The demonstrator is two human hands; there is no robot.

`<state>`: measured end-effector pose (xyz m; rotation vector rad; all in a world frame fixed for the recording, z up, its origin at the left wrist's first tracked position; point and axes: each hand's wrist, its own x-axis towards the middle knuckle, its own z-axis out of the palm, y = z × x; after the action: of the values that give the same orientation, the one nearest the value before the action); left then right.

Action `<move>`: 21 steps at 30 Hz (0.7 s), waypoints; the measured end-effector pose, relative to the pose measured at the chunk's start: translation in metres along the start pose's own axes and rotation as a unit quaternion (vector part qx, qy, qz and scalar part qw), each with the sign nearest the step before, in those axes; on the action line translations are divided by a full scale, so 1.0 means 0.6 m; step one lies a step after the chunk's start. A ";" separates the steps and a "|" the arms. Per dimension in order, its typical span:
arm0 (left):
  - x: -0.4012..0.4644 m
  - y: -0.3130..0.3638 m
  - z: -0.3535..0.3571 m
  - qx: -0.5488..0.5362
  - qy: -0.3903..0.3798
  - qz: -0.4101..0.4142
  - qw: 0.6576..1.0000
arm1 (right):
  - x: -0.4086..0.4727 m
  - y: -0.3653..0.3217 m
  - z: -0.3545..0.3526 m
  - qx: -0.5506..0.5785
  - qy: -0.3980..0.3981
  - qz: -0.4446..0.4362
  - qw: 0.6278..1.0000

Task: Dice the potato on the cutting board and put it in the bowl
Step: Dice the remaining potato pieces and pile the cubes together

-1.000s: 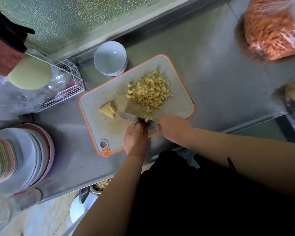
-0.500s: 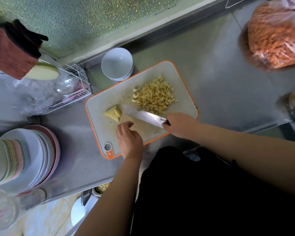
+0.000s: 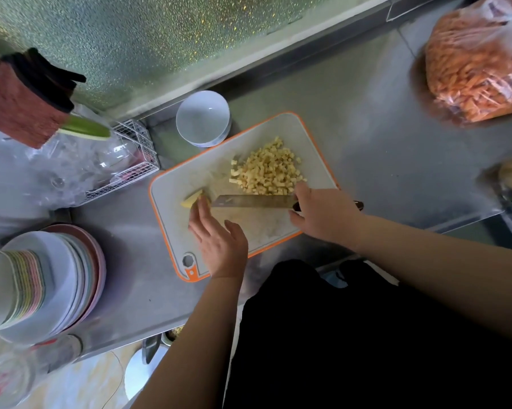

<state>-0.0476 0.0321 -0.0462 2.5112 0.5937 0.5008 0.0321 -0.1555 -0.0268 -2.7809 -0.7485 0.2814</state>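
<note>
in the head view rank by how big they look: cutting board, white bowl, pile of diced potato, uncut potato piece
1. cutting board
2. pile of diced potato and white bowl: they look alike, so no ranking between them
3. uncut potato piece, partly hidden by the left hand

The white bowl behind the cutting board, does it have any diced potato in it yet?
No, the white bowl shows a bare inside; the yellow potato dice lie on the orange-rimmed board.
</note>
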 end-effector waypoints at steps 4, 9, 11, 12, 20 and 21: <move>0.006 0.040 0.003 0.146 -0.160 0.227 0.949 | -0.013 -0.008 0.004 -0.001 0.049 -0.021 0.999; 0.014 0.065 0.035 0.218 -0.290 0.257 0.896 | -0.015 -0.004 0.014 0.013 0.082 -0.034 0.996; 0.027 0.064 0.040 0.249 -0.274 0.223 0.902 | -0.021 0.009 0.012 -0.011 0.099 -0.037 0.994; 0.034 0.062 0.041 0.262 -0.265 0.206 0.905 | -0.026 0.016 0.011 -0.015 0.107 -0.038 0.993; 0.080 0.025 0.043 0.315 -0.279 0.129 0.898 | -0.060 0.065 0.004 0.021 0.128 0.062 0.990; 0.083 0.021 0.044 0.313 -0.283 0.121 0.898 | -0.062 0.070 0.000 0.025 0.136 0.075 0.988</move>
<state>0.0099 0.0368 -0.0492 3.1498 0.2234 -0.4245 0.0199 -0.2099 -0.0346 -2.7526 -0.4625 -0.0524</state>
